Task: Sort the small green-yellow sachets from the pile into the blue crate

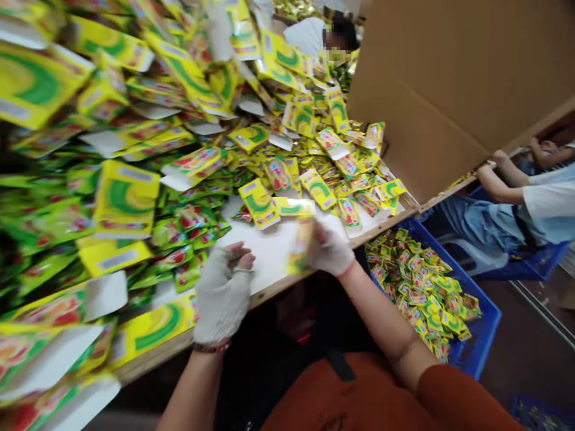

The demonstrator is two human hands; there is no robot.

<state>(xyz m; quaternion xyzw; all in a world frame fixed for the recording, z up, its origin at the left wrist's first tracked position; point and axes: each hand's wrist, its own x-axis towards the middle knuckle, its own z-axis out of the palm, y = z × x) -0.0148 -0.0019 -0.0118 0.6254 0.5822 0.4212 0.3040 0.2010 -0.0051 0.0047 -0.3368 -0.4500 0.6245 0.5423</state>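
My right hand (331,248), in a white fingerless glove, grips a small yellow and green packet (300,246) at the near edge of the table; the packet is blurred by motion. My left hand (223,291), also gloved, hovers over the bare white tabletop (269,248) with its fingers curled and nothing visible in them. Just beyond both hands lies a heap of yellow and green flat cartons (126,200) and small sachets (314,179) spread across the table.
A blue crate (487,326) full of finished packets stands on the floor at my right. A tall brown cardboard sheet (449,78) leans at the table's right end. Another person's arm (498,179) rests beyond it; a second person sits at the far end.
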